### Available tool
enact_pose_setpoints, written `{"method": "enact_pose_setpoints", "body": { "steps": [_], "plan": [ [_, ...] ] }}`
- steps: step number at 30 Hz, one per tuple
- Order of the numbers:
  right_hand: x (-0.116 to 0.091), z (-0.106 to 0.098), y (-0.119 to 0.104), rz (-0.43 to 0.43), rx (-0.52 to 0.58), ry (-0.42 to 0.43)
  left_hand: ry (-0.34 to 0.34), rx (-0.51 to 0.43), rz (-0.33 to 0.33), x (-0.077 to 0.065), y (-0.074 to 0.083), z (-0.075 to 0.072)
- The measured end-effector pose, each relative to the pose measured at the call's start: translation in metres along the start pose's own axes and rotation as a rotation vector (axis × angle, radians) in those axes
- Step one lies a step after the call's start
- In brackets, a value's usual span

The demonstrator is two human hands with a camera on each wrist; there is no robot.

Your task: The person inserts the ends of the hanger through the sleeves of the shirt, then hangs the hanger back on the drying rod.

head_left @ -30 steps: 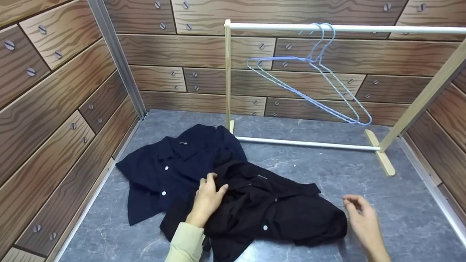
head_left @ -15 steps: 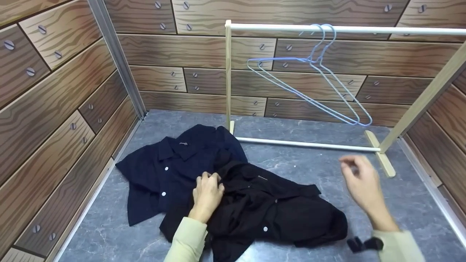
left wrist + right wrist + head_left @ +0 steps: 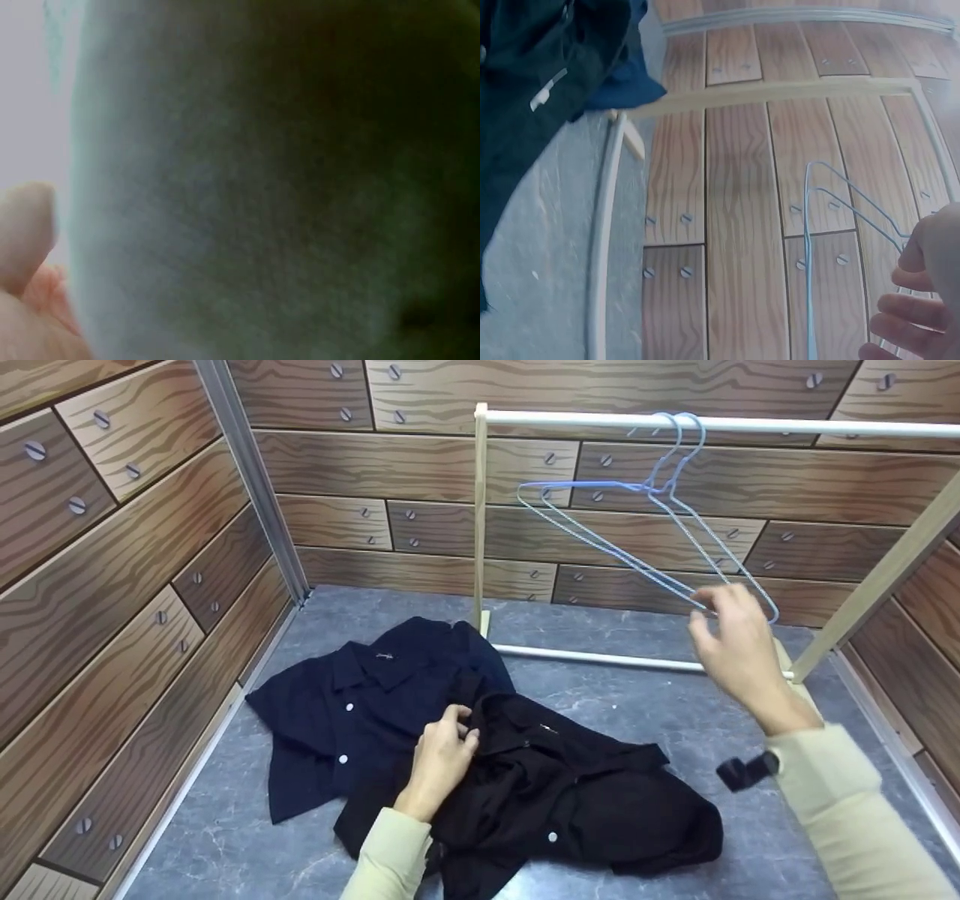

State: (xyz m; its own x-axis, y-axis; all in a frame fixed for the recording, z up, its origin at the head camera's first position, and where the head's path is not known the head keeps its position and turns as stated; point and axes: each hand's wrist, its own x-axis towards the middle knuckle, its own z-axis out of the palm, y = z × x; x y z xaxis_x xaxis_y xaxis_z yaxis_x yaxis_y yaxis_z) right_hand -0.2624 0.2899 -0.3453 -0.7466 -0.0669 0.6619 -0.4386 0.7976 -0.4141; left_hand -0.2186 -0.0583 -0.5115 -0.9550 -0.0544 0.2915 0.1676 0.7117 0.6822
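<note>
A black shirt (image 3: 600,802) with a white button lies crumpled on the grey surface, partly over a navy shirt (image 3: 315,727). My left hand (image 3: 441,757) rests on the black shirt to the left of its collar, fingers relaxed. In the left wrist view, a blurred dark surface hides most of that hand; only fingers (image 3: 22,232) show at the left edge. Two blue wire hangers (image 3: 637,562) hang from the rack's top rail. My right hand (image 3: 739,645) is raised in front of their lower right corner, fingers loosely bent and holding nothing.
The clothes rack has a white top rail (image 3: 570,418), wooden posts (image 3: 481,525) and a low white crossbar (image 3: 600,658). Its right foot is partly hidden behind my right hand. Wood-patterned walls (image 3: 337,465) close in the back and both sides.
My right hand has risen from beside the black shirt's right end to the hangers. The left hand has shifted slightly on the shirt. Both shirts lie as before.
</note>
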Motion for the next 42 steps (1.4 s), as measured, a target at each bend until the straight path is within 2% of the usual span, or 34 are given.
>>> {"method": "enact_pose_setpoints", "body": {
  "steps": [5, 11, 15, 23, 26, 30, 36, 42],
  "plan": [
    [0.026, 0.0, -0.002, 0.024, -0.071, -0.017, -0.038, 0.007, 0.0, -0.003, -0.001, 0.003],
    [0.048, 0.0, 0.001, 0.08, -0.162, -0.039, -0.04, 0.032, 0.034, -0.007, -0.004, 0.006],
    [0.057, 0.0, 0.005, 0.092, -0.209, -0.048, -0.034, 0.043, 0.054, -0.008, -0.005, 0.007],
    [0.063, 0.006, 0.012, 0.126, -0.264, -0.124, -0.041, 0.028, 0.112, -0.009, -0.004, 0.005],
    [0.064, 0.008, 0.012, 0.132, -0.236, -0.116, -0.037, -0.003, 0.136, -0.009, -0.002, 0.003],
    [0.066, 0.009, 0.008, 0.117, -0.144, -0.064, -0.038, -0.056, 0.161, -0.007, 0.002, -0.002],
    [0.074, 0.006, -0.002, 0.109, -0.017, 0.01, -0.086, -0.102, 0.196, -0.003, 0.008, -0.007],
    [0.077, 0.001, -0.006, 0.107, 0.014, 0.045, -0.087, -0.109, 0.208, -0.001, 0.011, -0.01]
  ]
}}
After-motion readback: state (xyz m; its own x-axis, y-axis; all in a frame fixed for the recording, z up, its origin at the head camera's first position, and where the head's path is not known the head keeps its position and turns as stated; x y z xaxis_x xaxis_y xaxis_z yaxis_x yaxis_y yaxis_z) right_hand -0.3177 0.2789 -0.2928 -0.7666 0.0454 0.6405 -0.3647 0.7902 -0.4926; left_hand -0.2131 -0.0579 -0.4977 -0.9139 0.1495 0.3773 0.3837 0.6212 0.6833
